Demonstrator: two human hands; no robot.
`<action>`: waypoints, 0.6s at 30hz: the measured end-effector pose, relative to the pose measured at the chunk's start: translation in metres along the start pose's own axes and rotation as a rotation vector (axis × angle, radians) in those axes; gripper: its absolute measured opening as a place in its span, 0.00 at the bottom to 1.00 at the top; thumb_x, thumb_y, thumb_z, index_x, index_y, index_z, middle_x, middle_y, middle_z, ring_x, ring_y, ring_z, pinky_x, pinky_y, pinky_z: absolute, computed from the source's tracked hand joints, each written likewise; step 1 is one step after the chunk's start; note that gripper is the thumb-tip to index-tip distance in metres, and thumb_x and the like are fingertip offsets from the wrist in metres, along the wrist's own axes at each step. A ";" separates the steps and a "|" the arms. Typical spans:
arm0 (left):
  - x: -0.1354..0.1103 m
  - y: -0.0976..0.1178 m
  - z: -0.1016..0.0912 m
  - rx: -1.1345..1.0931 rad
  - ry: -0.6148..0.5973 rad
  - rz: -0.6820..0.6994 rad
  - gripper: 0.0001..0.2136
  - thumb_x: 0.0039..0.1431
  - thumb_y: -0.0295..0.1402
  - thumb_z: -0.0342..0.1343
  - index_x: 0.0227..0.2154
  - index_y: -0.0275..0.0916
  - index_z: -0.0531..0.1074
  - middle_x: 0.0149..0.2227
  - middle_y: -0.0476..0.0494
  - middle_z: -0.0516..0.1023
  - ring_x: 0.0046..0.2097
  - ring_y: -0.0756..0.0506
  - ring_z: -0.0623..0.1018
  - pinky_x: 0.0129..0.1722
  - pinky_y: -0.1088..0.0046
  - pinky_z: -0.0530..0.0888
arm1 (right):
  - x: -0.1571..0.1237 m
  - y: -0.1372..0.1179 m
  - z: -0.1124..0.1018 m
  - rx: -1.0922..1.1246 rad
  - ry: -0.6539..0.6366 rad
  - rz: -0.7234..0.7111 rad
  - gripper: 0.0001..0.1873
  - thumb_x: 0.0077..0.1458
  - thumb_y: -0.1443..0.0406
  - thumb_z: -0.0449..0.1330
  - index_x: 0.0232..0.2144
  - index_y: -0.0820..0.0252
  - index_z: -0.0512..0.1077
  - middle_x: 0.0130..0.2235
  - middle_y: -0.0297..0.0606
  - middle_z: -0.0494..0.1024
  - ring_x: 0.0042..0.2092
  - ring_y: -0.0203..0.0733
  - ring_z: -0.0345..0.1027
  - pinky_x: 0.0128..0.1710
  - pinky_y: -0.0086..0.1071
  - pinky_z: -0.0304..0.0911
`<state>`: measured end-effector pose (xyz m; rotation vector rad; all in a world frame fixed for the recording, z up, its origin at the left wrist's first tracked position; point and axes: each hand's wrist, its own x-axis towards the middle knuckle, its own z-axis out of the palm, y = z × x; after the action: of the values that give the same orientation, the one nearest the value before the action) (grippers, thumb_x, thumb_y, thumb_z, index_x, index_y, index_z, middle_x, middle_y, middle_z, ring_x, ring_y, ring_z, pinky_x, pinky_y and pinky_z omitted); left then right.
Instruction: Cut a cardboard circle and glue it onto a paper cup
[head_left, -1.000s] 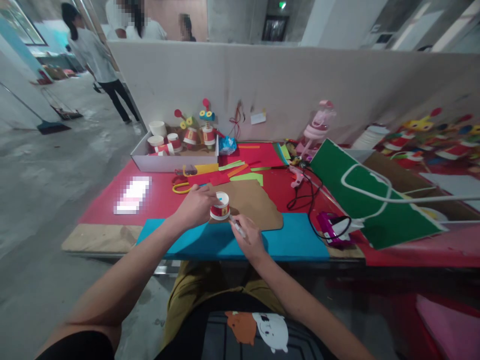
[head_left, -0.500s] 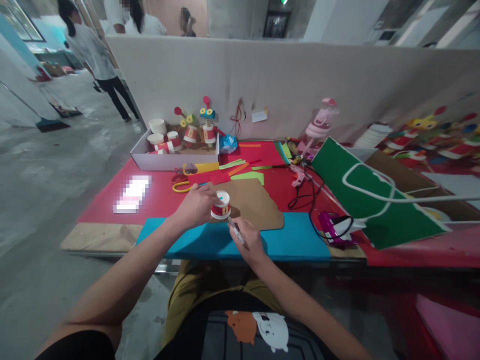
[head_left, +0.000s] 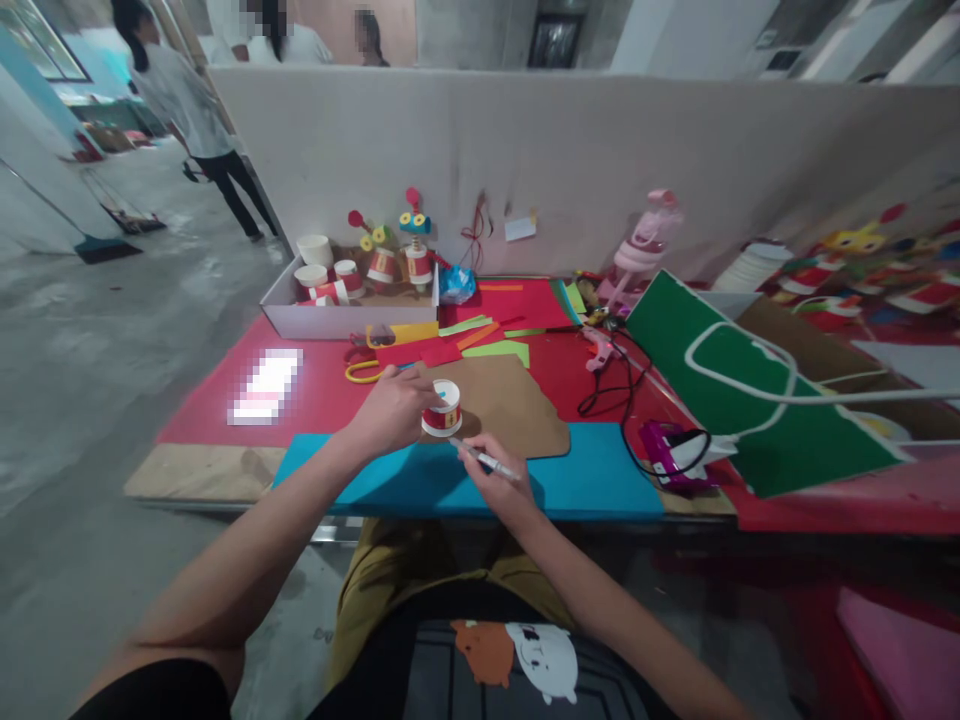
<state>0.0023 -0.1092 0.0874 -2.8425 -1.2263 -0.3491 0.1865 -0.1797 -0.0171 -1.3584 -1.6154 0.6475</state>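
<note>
A small red-and-white paper cup stands bottom-up on a brown cardboard piece, with a bit of blue on its white top. My left hand is closed on the cup's left side, fingertips at its upper edge. In my right hand is a slim white pen-like tool, its tip pointing at the lower right of the cup. I cannot tell whether the tip touches the cup. Under the cardboard lies a blue sheet.
At the back left, a white box holds paper cups and two cup figures. Scissors and paper strips lie behind the cardboard. On the right are a pink glue gun with black cable, a purple packet and a green board.
The tool in my right hand has swung to a flatter angle, with its rear end further right. My left hand and the cup have hardly moved.
</note>
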 end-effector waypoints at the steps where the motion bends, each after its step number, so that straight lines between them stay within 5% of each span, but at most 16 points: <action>1: 0.000 0.000 0.000 -0.003 0.001 0.003 0.18 0.51 0.18 0.49 0.39 0.40 0.79 0.39 0.40 0.80 0.40 0.42 0.72 0.36 0.63 0.58 | 0.000 -0.001 0.001 0.014 -0.022 -0.010 0.08 0.58 0.58 0.56 0.33 0.54 0.72 0.29 0.32 0.78 0.31 0.38 0.72 0.32 0.28 0.63; 18: 0.000 -0.001 0.000 0.006 0.002 0.025 0.17 0.50 0.20 0.50 0.38 0.40 0.79 0.38 0.41 0.80 0.39 0.42 0.71 0.37 0.62 0.58 | 0.013 -0.003 0.008 0.001 -0.172 -0.158 0.09 0.61 0.59 0.54 0.37 0.56 0.71 0.37 0.39 0.77 0.40 0.43 0.71 0.41 0.33 0.64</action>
<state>0.0012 -0.1084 0.0870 -2.8487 -1.1876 -0.3467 0.1785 -0.1667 -0.0147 -1.1858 -1.8384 0.6842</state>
